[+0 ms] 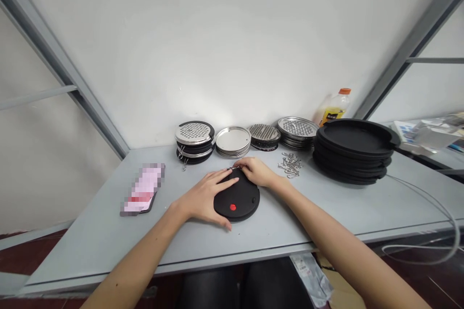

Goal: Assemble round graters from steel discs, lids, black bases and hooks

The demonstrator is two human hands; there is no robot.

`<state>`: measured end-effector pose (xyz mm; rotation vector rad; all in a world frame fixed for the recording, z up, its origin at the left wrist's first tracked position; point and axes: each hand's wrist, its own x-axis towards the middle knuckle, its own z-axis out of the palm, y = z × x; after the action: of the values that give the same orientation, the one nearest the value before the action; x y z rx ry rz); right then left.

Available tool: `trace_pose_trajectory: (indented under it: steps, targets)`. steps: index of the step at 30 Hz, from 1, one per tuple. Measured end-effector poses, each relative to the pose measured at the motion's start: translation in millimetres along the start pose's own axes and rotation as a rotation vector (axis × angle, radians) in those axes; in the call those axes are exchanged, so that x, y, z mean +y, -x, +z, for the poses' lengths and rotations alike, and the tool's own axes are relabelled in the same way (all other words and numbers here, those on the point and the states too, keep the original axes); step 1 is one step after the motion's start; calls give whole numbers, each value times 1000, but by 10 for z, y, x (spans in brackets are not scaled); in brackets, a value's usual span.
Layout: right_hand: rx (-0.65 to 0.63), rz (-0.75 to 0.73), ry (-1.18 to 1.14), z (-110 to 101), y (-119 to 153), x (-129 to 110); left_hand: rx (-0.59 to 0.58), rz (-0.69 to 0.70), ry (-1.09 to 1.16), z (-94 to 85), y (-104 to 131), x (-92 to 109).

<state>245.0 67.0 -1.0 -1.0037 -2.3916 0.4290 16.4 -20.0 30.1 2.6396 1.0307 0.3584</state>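
- My left hand (206, 195) is spread over the black disc (237, 195), which lies on the grey table (87, 241) in front of me.
- My right hand (256, 171) has its fingers bent at the far edge of this disc, by a small metal piece (235, 168); I cannot tell if they pinch it.
- Behind the hands are the plain metal plates (233, 139), between the perforated discs (194, 133) and the spiked discs (264, 132).
- To the right are the loose hooks (290, 164), then the stacked black trays (357, 154).
- To the left lies the phone (145, 188).
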Motion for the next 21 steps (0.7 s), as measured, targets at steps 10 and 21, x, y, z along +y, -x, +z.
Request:
trace_pose_trajectory:
  steps: [10,21]
  targets:
    - [71,52,-141,18,-15,-2,22,35,81,17,-6,-105]
    - [87,-49,-881,-196,15,-167,314,11,956,56,-36,-402]
